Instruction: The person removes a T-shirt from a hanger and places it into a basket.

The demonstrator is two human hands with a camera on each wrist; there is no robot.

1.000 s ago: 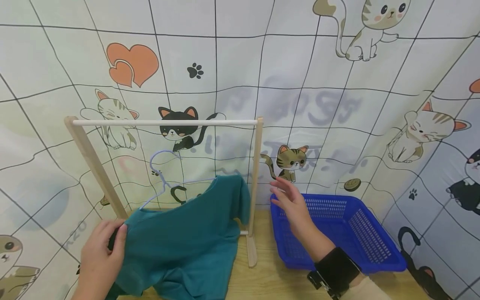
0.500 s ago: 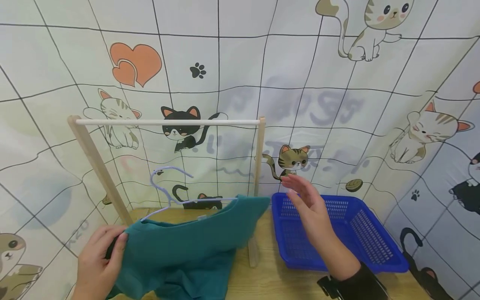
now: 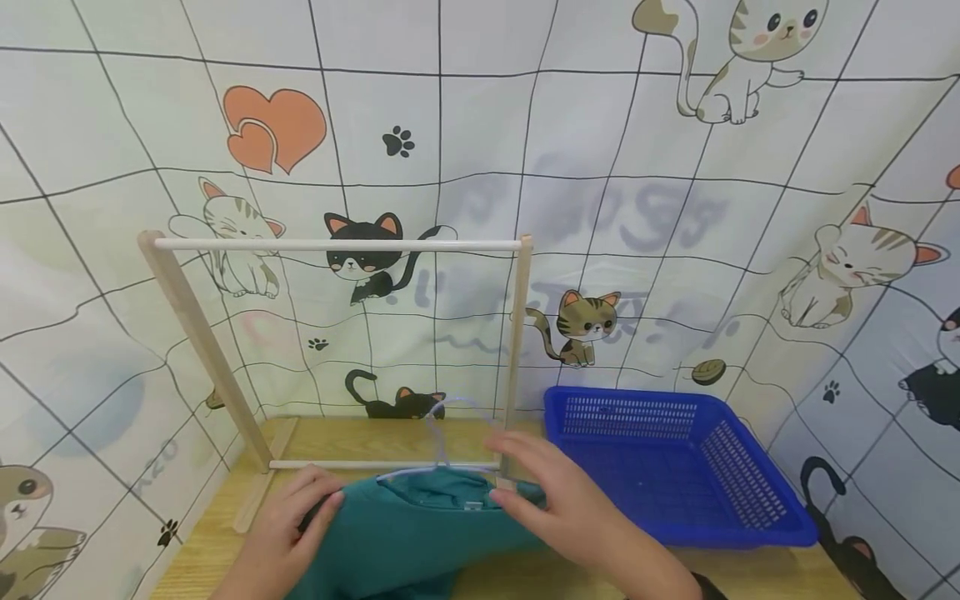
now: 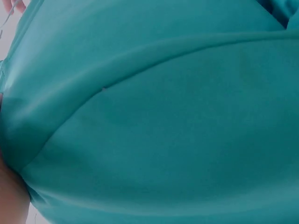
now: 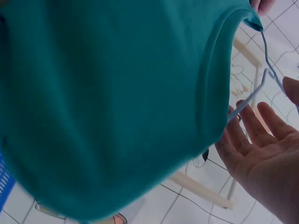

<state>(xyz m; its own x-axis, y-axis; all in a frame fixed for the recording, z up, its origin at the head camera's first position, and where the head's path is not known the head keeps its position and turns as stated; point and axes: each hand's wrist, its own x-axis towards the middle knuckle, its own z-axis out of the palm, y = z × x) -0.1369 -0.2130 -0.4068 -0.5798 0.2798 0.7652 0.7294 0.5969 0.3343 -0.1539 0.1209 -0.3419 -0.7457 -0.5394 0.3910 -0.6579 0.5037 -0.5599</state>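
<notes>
The left grip [image 3: 294,518] held the teal shirt [image 3: 401,537]. The right grip [image 3: 558,497], fingers wide, was right of the hanger's hook [image 3: 436,439].

My right hand [image 3: 566,500] is bare, with slender, gently tapering fingers and rounded tips. The right wrist view shows its broad palm, the rounded pad at the tip of the thumb and fine creases across the finger joints. The wrist and the visible forearm are bare too, down to a black band [image 3: 708,587] at the bottom edge of the head view, where I see only a sliver of it. My left hand [image 3: 288,517] is likewise bare, as is its wrist; its nails are too small to make out.
</notes>
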